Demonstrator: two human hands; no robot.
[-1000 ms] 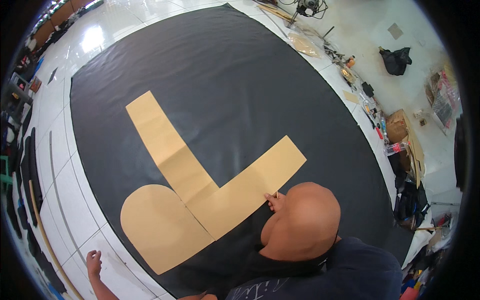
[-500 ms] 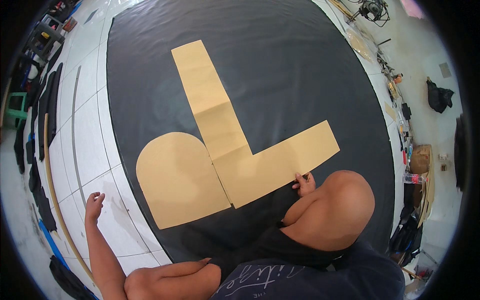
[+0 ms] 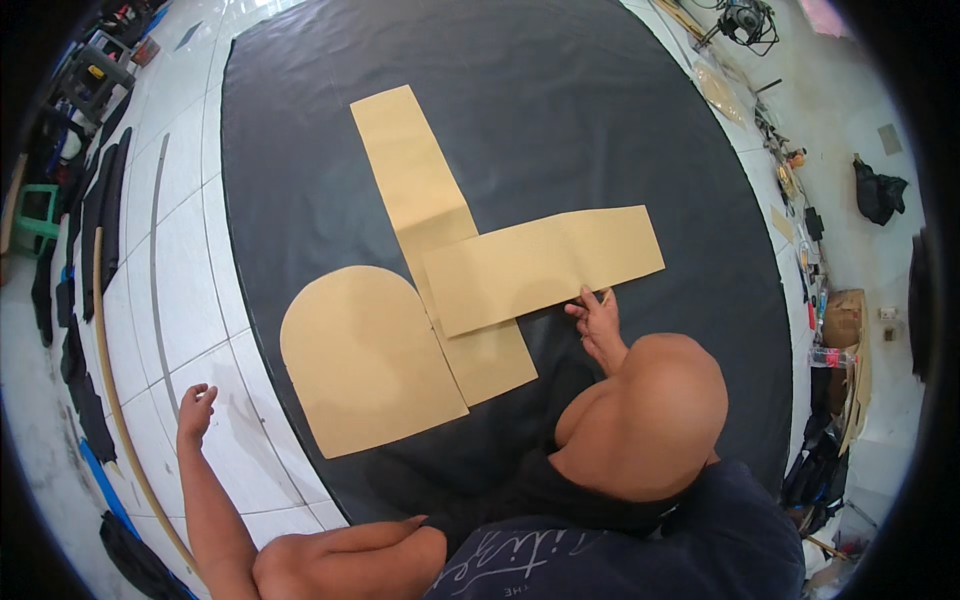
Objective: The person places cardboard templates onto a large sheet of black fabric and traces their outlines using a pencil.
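Observation:
A black sheet of material (image 3: 560,120) lies spread out before me. On it rest tan card pattern pieces. My right hand (image 3: 599,328) pinches the near edge of a long straight-sided piece (image 3: 545,262), which lies across a longer strip (image 3: 425,185) running away from me. Left of these is a piece with a rounded top (image 3: 365,360), its right side along the strip. My left hand (image 3: 197,412) hangs over the white tiles beyond the sheet's left edge, holding nothing, its fingers loosely bent and apart.
A long pole (image 3: 107,350) and dark rolls (image 3: 103,210) lie on the tiles at left, near a green stool (image 3: 37,210). Along the right wall are a cardboard box (image 3: 842,318), a plastic bottle (image 3: 830,357) and a black bag (image 3: 880,192). A fan (image 3: 748,20) stands far right.
My right hand has shifted the straight-sided piece away from me and to the left, turning it slightly. It now overlaps the long strip, whose near end shows below it.

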